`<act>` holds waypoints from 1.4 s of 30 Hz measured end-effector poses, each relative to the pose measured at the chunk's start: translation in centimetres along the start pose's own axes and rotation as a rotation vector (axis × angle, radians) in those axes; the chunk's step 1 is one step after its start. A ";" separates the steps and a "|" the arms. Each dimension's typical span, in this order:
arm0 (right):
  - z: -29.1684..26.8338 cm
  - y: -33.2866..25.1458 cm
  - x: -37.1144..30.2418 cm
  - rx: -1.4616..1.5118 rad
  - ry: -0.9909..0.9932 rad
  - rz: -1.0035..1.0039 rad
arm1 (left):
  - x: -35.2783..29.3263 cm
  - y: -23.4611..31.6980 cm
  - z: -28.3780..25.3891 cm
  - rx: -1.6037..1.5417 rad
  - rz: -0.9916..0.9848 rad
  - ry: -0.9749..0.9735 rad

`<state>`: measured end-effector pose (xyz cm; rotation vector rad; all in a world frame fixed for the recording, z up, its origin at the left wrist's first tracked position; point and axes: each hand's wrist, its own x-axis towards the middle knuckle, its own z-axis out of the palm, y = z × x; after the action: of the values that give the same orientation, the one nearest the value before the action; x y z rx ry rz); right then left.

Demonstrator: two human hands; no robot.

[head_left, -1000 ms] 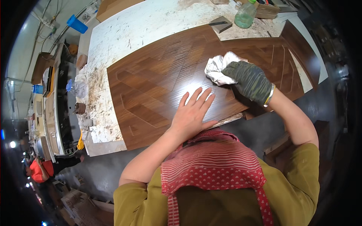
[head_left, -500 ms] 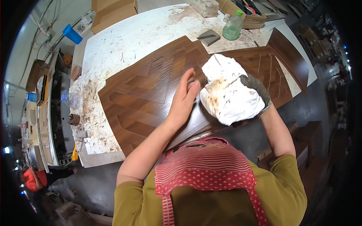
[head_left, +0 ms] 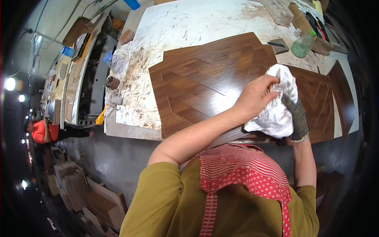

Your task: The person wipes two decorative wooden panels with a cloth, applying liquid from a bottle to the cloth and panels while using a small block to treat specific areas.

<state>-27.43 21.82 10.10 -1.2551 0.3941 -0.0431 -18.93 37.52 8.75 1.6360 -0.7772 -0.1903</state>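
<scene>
A crumpled white rag (head_left: 272,120) is bunched between my two hands, over the right part of a dark brown wood panel (head_left: 197,87) with a herringbone pattern. My bare left hand (head_left: 256,96) pinches the rag's left side, with its thumb and fingers on the folds. On the other side, my right hand (head_left: 298,120) wears a dark glove and grips the rag, its fingertips partly hidden by the cloth. More brown herringbone panel (head_left: 316,102) lies under and to the right of the right hand.
The white worktable (head_left: 177,23) is stained brown. At its far right are a green-capped bottle (head_left: 303,44), a grey block (head_left: 279,46) and a tool box (head_left: 321,45). A curved brown board (head_left: 342,96) lies at right. A person in red (head_left: 39,132) is far left.
My left hand has moved right from above the panel onto the rag and closed on it. The rag is more bunched up. The view has shifted, so the table appears farther right.
</scene>
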 end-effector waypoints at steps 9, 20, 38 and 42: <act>10.8 -5.1 8.7 -1.189 -0.657 -0.680 | -7.5 -3.9 -4.0 0.801 0.200 -0.304; 24.3 2.3 11.9 -1.500 -0.866 -1.074 | -7.2 -4.2 -4.0 0.677 0.164 -0.285; 22.3 2.0 10.7 -1.547 -0.996 -0.897 | -7.8 -4.0 -4.0 0.638 0.204 -0.289; 25.9 4.5 14.9 -1.419 -0.917 -1.091 | -7.4 -3.9 -3.9 0.647 0.291 -0.265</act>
<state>-6.25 43.32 8.54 -2.5328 -1.3359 -0.1141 -21.07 45.05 3.88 2.0942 -1.3698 0.0662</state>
